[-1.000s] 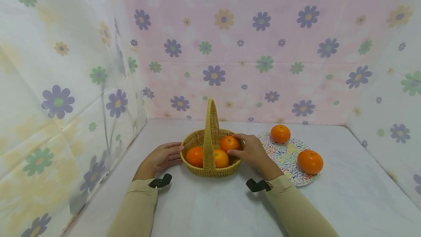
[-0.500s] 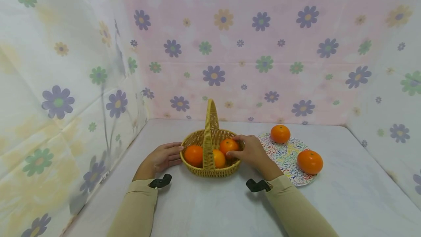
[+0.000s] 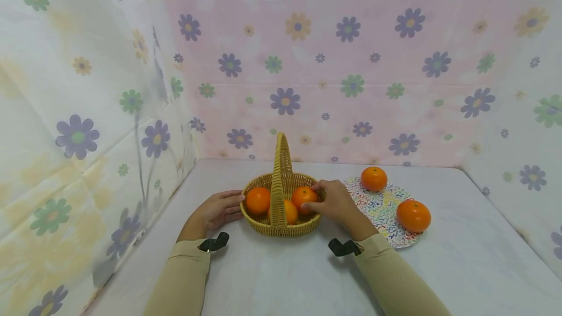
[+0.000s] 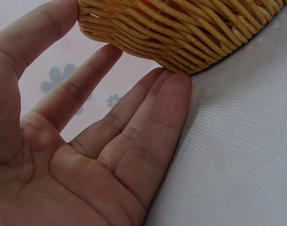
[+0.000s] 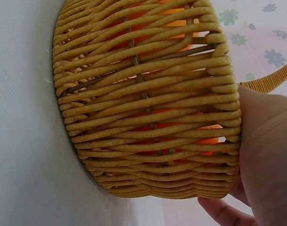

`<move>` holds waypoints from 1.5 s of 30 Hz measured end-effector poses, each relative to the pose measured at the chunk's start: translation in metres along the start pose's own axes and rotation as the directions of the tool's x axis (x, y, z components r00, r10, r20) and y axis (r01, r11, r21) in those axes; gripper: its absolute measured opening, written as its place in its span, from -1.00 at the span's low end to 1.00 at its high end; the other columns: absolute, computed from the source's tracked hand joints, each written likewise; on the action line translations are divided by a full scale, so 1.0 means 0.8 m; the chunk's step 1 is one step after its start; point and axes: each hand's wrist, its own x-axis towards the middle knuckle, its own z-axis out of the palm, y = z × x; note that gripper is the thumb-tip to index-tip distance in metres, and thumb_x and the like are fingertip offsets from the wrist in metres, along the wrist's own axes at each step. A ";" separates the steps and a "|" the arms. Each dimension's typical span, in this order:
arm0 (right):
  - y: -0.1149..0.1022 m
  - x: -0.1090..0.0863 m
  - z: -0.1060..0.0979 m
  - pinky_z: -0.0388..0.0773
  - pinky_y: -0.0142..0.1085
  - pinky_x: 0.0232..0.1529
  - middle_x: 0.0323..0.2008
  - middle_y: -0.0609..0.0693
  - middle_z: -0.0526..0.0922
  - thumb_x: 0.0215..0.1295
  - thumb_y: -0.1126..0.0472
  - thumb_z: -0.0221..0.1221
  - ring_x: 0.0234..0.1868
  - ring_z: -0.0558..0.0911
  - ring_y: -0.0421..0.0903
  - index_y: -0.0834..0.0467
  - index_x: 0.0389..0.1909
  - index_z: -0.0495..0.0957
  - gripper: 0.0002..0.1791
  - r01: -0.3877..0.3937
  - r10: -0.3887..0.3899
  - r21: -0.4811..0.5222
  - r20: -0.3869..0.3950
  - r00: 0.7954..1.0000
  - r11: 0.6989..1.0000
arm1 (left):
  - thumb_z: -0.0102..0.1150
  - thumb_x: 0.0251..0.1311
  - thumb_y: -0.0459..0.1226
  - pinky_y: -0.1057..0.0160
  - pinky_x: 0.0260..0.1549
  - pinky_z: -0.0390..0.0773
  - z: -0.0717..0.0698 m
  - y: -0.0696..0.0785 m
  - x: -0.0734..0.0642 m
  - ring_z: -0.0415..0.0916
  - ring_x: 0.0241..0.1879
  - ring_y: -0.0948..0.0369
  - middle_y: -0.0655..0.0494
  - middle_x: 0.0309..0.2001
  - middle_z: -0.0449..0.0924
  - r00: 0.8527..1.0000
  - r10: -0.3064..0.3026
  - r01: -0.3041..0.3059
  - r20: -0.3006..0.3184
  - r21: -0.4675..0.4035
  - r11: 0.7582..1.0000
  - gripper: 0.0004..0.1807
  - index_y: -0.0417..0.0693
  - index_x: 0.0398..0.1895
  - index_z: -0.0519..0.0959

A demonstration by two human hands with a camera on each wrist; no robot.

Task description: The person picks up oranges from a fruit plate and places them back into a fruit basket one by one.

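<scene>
Head view puts the left hand (image 3: 219, 210) at the left side of the basket (image 3: 263, 228), fingers straight and a little apart, tips touching the weave; to my eye it steadies rather than grips. Across from it the right hand (image 3: 334, 203) reaches over the right rim, thumb and fingers pinching the right orange (image 3: 303, 198) inside; seen from that wrist, the weave hides most of the grasp, so I can't tell how firmly it presses. I'd judge the step in hand to be settling that fruit among its neighbours, and the next move would call for easing thumb and fingers off without dragging the rim. Compared with a second ago, the right orange sits lower and nearer, the middle orange (image 3: 291, 212) has slid left, partly behind the handle (image 3: 277, 174), and the left orange (image 3: 257, 201) has edged toward the far side; both hands are where they were. The basket stands upright between them on the pale surface (image 3: 281, 277). Farther right, a speckled plate (image 3: 379, 208) carries a far orange (image 3: 374, 179) and a near orange (image 3: 413, 216), well apart and unmoved. Flowered cloth (image 3: 281, 57) hangs behind everything.
</scene>
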 end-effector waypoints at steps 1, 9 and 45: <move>0.000 0.000 0.000 0.56 0.06 0.24 -0.02 0.02 0.72 0.07 -0.22 0.53 0.13 0.57 0.08 0.04 0.03 0.70 -0.41 0.000 0.000 0.001 -0.002 1.000 1.000 | 0.37 0.35 -0.12 0.08 0.12 0.70 0.000 0.000 0.000 0.70 0.04 0.12 0.03 0.15 0.69 1.000 0.000 0.000 -0.003 -0.001 1.000 -0.26 -0.18 0.50 0.35; -0.002 -0.001 -0.001 0.59 0.03 0.20 -0.06 0.03 0.73 0.05 -0.23 0.53 0.08 0.57 0.07 0.06 -0.05 0.69 -0.43 -0.006 0.006 -0.025 -0.007 1.000 1.000 | 0.38 0.33 -0.11 0.08 0.11 0.71 0.001 0.001 -0.001 0.71 0.03 0.13 0.03 0.14 0.69 1.000 -0.009 0.009 -0.009 -0.002 1.000 -0.27 -0.16 0.49 0.37; -0.004 -0.001 -0.005 0.55 0.05 0.26 -0.11 -0.04 0.75 0.11 -0.16 0.52 0.17 0.56 0.10 0.04 -0.10 0.71 -0.55 0.050 -0.051 -0.025 -0.036 0.998 0.998 | 0.36 0.36 -0.12 0.05 0.17 0.67 0.000 0.001 -0.003 0.69 0.03 0.14 0.09 0.08 0.71 1.000 0.001 -0.001 0.009 0.012 1.000 -0.25 -0.21 0.50 0.32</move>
